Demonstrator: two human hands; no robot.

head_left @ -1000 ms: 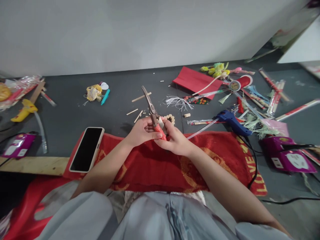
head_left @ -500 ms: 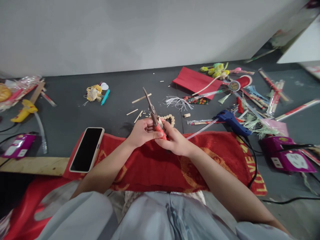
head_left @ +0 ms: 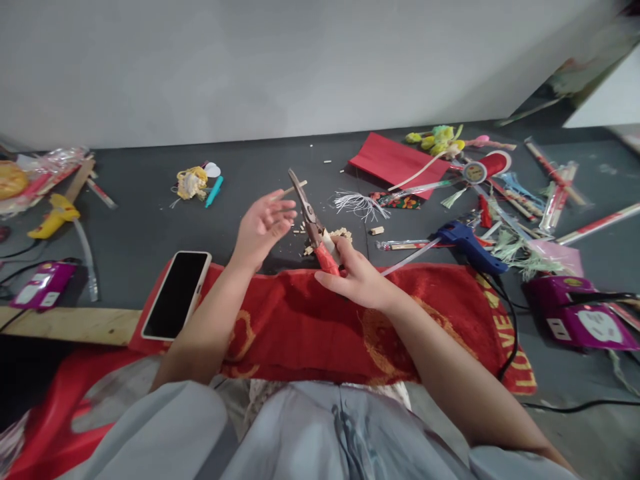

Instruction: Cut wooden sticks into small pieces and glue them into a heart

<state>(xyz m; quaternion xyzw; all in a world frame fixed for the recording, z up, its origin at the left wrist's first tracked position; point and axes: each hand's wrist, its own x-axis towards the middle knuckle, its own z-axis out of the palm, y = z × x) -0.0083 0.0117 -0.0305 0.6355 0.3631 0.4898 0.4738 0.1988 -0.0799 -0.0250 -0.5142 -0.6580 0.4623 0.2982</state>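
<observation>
My right hand (head_left: 357,277) grips a pair of scissors (head_left: 311,217), its dark metal blades pointing up and away. One scissor handle is wrapped in red; a paler part shows beside it, partly hidden by my fingers. Apart from the scissors, my left hand (head_left: 263,230) hovers to their left with its fingers loosely spread, holding nothing. Behind its fingertips, a thin wooden stick (head_left: 301,185) lies on the table. Under and beyond the scissors are small cut pieces and a pale beaded-looking item (head_left: 343,233), largely covered by my right hand.
A red towel (head_left: 300,320) covers the near edge, with a phone (head_left: 176,297) on its left. Rightward lie a blue glue gun (head_left: 470,247), red paper (head_left: 395,163), a red thread spool (head_left: 493,165) and a purple power strip (head_left: 580,313). A yellow glue gun (head_left: 57,213) lies left.
My left hand has let go of the scissors, moved left and opened its fingers. The scissors remain in my right hand. The view has shifted slightly.
</observation>
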